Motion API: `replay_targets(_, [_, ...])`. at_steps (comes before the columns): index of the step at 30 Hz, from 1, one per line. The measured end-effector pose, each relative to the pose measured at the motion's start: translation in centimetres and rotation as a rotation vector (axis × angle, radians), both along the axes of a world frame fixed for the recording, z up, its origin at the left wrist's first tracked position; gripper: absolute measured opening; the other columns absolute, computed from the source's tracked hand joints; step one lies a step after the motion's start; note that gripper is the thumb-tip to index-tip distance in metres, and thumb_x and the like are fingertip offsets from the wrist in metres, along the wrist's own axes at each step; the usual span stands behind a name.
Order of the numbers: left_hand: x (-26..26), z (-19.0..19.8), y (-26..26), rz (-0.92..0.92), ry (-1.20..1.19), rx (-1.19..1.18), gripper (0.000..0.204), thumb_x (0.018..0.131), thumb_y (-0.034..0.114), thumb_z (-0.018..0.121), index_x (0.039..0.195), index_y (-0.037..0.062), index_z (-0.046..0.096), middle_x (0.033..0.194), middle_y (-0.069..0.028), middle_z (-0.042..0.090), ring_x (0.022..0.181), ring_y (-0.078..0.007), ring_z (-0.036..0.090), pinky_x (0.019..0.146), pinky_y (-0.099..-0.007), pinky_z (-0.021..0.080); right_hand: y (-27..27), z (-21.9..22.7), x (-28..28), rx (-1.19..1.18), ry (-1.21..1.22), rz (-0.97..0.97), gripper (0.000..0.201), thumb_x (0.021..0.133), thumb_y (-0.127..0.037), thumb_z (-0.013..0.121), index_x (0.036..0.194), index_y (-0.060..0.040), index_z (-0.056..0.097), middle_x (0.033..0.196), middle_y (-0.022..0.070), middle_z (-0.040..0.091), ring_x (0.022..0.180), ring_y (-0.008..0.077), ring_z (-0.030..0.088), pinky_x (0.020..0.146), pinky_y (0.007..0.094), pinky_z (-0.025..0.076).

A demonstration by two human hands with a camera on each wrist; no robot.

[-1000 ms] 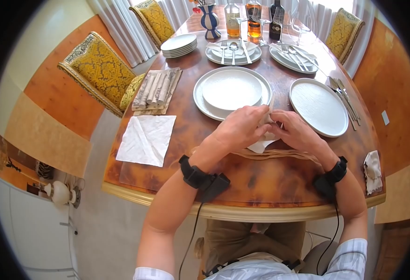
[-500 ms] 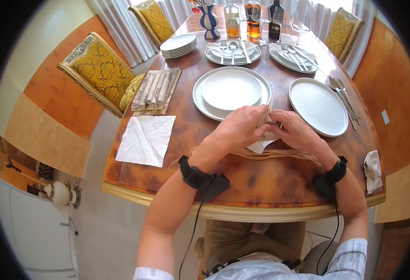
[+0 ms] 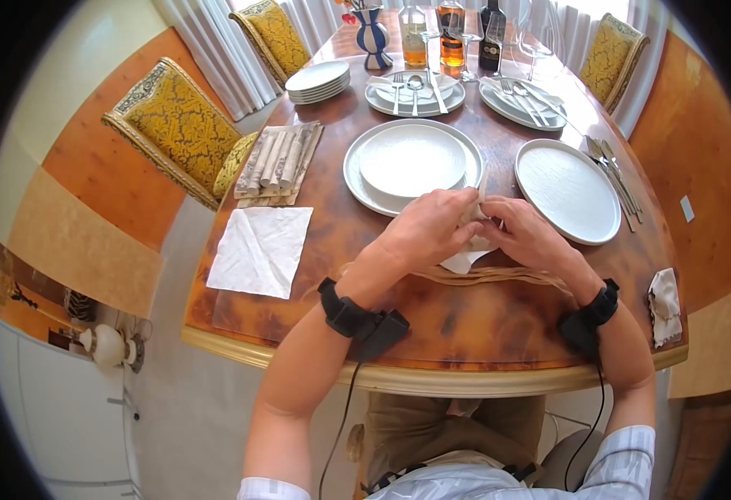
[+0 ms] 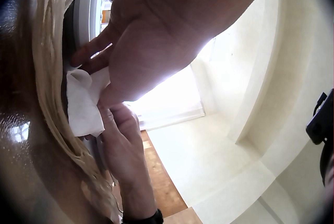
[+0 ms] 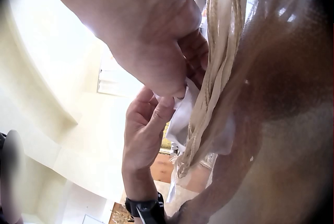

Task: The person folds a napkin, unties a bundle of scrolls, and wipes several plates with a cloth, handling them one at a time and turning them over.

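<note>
Both hands meet just in front of the stacked white plates (image 3: 414,160), working on a folded white napkin (image 3: 463,263). My left hand (image 3: 434,223) pinches the napkin from the left, its fingertips partly hidden in the head view. From the right, my right hand (image 3: 530,236) pinches it too, thumb and fingers close to the left hand's. In the left wrist view a loose end of the napkin (image 4: 84,106) hangs below the fingers. A bundle of beige strands (image 3: 503,275) lies along the table under the wrists, seen close up as braided strands (image 5: 222,52) in the right wrist view.
An oval white plate (image 3: 568,193) and cutlery (image 3: 619,179) lie to the right. Left are a flat white napkin (image 3: 260,250), rolled mats (image 3: 280,158) and a plate stack (image 3: 319,82). Bottles (image 3: 452,37), a vase (image 3: 374,39) and glasses stand farther back. A crumpled cloth (image 3: 665,307) lies near the right edge.
</note>
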State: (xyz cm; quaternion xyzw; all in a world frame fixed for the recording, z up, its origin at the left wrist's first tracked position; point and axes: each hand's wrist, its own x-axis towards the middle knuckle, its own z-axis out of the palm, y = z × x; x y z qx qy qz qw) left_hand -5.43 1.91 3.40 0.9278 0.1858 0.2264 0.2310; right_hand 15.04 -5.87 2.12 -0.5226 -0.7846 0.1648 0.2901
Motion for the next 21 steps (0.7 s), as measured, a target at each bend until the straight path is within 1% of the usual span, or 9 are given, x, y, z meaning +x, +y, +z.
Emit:
replay_targets(4, [0.00,-0.06,0.02,0.001,0.002,-0.002,0.032,0.095,0.023,0.072,0.105,-0.0038,0.057,0.092,-0.0285,0.067,0.093,-0.0497,0.063,0.078,-0.0518,0.051,-0.14,0.24,-0.04,-0.019,-0.012,-0.010,0.026,0.099,-0.018,0.066,0.087,0.0042,0.059,0.083,0.0214,0.061,0.083,0.0419,0.060,0.074,0.0492,0.047])
replay_targets(7, [0.00,0.29,-0.09,0.020,0.062,0.017,0.031,0.091,0.019,0.070,0.111,-0.0021,0.058,0.097,-0.0246,0.070,0.098,-0.0454,0.068,0.084,-0.0517,0.055,-0.06,0.10,0.01,-0.008,-0.010,-0.004,0.026,0.099,-0.018,0.066,0.087,0.0042,0.059,0.083,0.0216,0.061,0.083,0.0420,0.060,0.074,0.0494,0.047])
replay_targets(13, [-0.08,0.47,-0.26,0.023,0.062,0.020,0.031,0.091,0.019,0.070,0.111,-0.0020,0.059,0.098,-0.0242,0.071,0.098,-0.0449,0.068,0.084,-0.0512,0.055,-0.08,0.13,-0.01,-0.003,-0.020,-0.006,0.026,0.099,-0.018,0.066,0.087,0.0039,0.059,0.081,0.0217,0.062,0.082,0.0423,0.060,0.074,0.0496,0.047])
replay_targets(16, [-0.05,0.30,-0.27,0.018,0.033,-0.006,0.032,0.095,0.023,0.071,0.108,-0.0036,0.057,0.095,-0.0281,0.068,0.098,-0.0493,0.063,0.083,-0.0529,0.050,-0.15,0.39,-0.06,-0.001,-0.021,-0.008,0.025,0.098,-0.018,0.066,0.088,0.0038,0.060,0.082,0.0216,0.063,0.081,0.0420,0.061,0.074,0.0491,0.048])
replay_targets(21, [0.11,-0.02,0.02,0.014,0.021,0.003,0.033,0.094,0.022,0.072,0.109,-0.0034,0.058,0.094,-0.0286,0.068,0.095,-0.0494,0.064,0.080,-0.0521,0.051,-0.10,-0.04,0.07,0.015,-0.011,-0.015,0.022,0.098,-0.016,0.067,0.090,0.0033,0.062,0.083,0.0212,0.064,0.082,0.0417,0.062,0.074,0.0476,0.049])
